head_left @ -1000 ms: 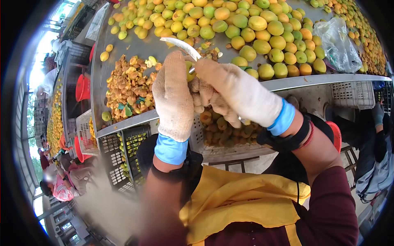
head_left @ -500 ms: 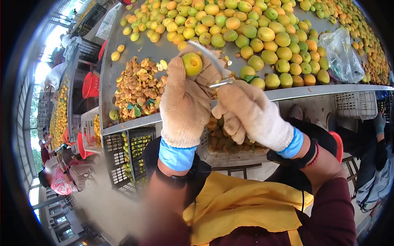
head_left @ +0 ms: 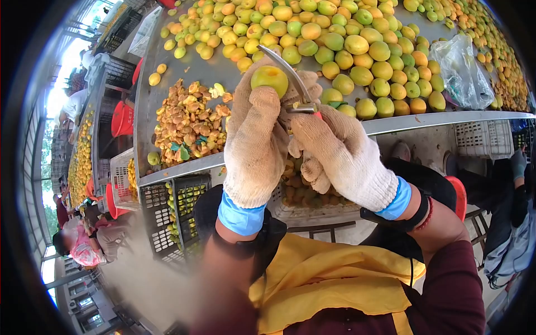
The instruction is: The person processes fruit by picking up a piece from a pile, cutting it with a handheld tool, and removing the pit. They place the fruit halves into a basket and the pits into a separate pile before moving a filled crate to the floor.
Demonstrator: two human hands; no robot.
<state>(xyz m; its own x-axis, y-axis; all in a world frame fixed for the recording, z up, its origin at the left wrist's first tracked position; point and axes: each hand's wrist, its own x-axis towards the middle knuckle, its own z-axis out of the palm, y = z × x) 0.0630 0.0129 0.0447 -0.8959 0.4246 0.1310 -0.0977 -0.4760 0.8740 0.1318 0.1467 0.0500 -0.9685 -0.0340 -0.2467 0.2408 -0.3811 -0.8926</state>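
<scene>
A yellow-green fruit point(head_left: 269, 79) is gripped between the thumb and fingers of my left hand point(head_left: 254, 148), which wears a beige work glove. My right hand point(head_left: 340, 148), gloved the same way, is closed around the handle of a curved knife point(head_left: 291, 74). The blade arcs up just right of the fruit, its tip above it. Both hands are close together over the table's front edge. Left of them on the metal table point(head_left: 209, 70) lies a heap of brownish-orange fruit pieces point(head_left: 184, 120); whole fruits point(head_left: 357, 44) cover the area behind.
A clear plastic bag point(head_left: 462, 72) rests at the right of the table. Below the edge are a crate of fruit point(head_left: 312, 212), black crates point(head_left: 162, 215) and a white basket point(head_left: 483, 139). People sit at the far left point(head_left: 86, 243); another person's gloved hand point(head_left: 518, 163) shows at right.
My left hand and the fruit have moved slightly up and right, and the fruit has turned. The knife stands more steeply beside it. My right hand has shifted slightly.
</scene>
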